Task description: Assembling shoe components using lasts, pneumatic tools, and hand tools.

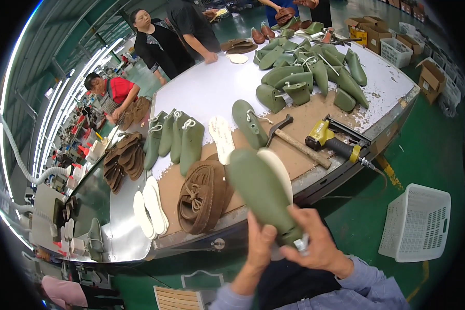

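Both of my hands grip a green shoe last (258,186) near the table's front edge, its toe pointing away from me. My left hand (260,243) is wrapped round its left side at the heel. My right hand (318,243) holds the heel's right side, by a small silvery piece (300,243). A cream insole (280,173) shows behind the last on the right; whether a hand holds it is hidden. Just left lies a brown moccasin upper (197,199) with a lace bow. Beyond the last are another insole (221,138) and a last with a white cord (248,121).
A hammer (302,147) and a yellow-black nail gun (336,142) with a hose lie at the right. Several lasts (191,147) stand at the left, with more piled (299,77) at the back. A white basket (413,222) stands on the floor. People work around the table.
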The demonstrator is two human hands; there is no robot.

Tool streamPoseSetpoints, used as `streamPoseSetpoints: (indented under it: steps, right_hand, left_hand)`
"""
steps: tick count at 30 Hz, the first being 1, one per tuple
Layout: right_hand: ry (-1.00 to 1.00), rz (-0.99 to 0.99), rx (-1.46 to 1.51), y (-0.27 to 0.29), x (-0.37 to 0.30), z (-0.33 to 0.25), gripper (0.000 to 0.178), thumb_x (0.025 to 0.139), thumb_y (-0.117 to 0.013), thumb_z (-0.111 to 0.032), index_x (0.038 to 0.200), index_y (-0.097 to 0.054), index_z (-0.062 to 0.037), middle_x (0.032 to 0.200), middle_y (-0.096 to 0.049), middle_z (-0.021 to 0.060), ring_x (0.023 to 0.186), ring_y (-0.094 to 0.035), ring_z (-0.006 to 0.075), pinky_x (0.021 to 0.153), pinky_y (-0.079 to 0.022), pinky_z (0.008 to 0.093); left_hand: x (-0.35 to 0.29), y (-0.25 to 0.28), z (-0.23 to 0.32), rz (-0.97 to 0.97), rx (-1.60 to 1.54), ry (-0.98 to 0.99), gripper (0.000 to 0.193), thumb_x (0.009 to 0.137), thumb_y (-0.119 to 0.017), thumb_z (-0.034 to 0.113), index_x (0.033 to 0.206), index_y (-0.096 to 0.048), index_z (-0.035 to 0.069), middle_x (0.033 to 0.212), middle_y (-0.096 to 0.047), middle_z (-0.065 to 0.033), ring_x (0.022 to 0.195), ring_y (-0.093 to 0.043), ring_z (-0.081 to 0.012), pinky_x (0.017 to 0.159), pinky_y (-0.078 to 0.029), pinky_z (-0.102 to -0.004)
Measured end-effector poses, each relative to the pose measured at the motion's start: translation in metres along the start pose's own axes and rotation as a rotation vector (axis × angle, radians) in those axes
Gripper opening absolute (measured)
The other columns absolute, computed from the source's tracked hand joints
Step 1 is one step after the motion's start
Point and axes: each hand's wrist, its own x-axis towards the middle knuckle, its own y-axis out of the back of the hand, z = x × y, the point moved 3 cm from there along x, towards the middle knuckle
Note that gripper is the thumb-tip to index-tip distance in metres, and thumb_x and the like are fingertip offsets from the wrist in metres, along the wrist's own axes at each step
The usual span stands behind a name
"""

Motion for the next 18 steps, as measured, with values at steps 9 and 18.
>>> streamPoseSetpoints:
  steps: [9,18]
  right_hand:
    - [-0.507,-0.499,0.940,-0.054,-0.054,0.071,0.095,0.083,-0.072,-0.040,0.149,-0.014,-0.0046,0.149,-0.023,0.0155,0.137,-0.028,0.0265,0.110,-0.029,0.0366]
    - [0.005,-0.533,-0.152,-0.029,-0.037,0.090,0.057,0.073,-0.075,-0.018,0.125,-0.054,-0.0143,0.109,-0.055,0.0103,0.098,-0.053,0.0305,0.083,-0.043,0.0391]
  left_hand:
    - [-0.093,0.003,-0.061,0.347,-1.418,0.433,0.069,0.084,-0.056,0.050,0.132,-0.044,0.001,0.122,-0.057,-0.0145,0.106,-0.058,-0.0281,0.091,-0.051,-0.0413]
    - [-0.078,0.051,-0.005,0.245,0.325,-0.111,0.107,0.068,-0.076,0.041,0.147,-0.019,-0.003,0.148,-0.026,-0.0227,0.140,-0.022,-0.0337,0.114,-0.014,-0.0429]
